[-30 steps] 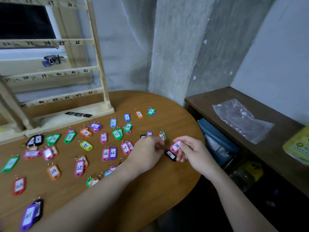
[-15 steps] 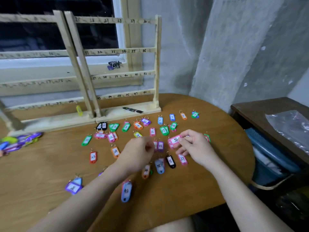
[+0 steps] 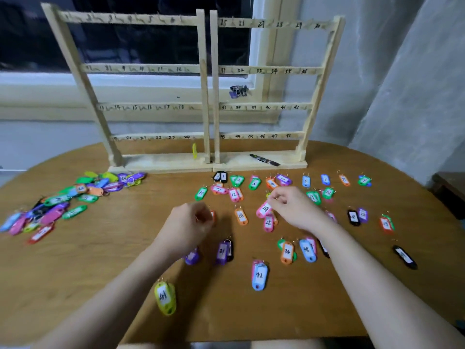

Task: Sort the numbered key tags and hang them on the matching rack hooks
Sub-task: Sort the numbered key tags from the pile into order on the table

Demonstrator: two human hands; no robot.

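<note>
Two wooden hook racks, the left rack (image 3: pixel 141 69) and the right rack (image 3: pixel 271 70), stand side by side at the back of the round wooden table (image 3: pixel 75 268), their bars marked with numbers. A yellow tag (image 3: pixel 194 150) hangs low on the left rack. Several coloured numbered tags lie in rows before the racks, and an unsorted heap of tags (image 3: pixel 65 200) lies at the left. My right hand (image 3: pixel 294 206) pinches a pink tag (image 3: pixel 264 209) just above the table. My left hand (image 3: pixel 191 225) hovers with curled fingers beside it; what it holds is hidden.
A black marker (image 3: pixel 264 159) lies on the right rack's base. A bunch of keys (image 3: pixel 239 90) sits on the window sill behind. Dark furniture (image 3: pixel 450 187) stands beyond the table's right edge. Grey walls close in at the right.
My view has swung left, bringing both racks and the tag heap into sight. My right hand has carried the pink tag leftward over the rows, and my left hand moved left with it.
</note>
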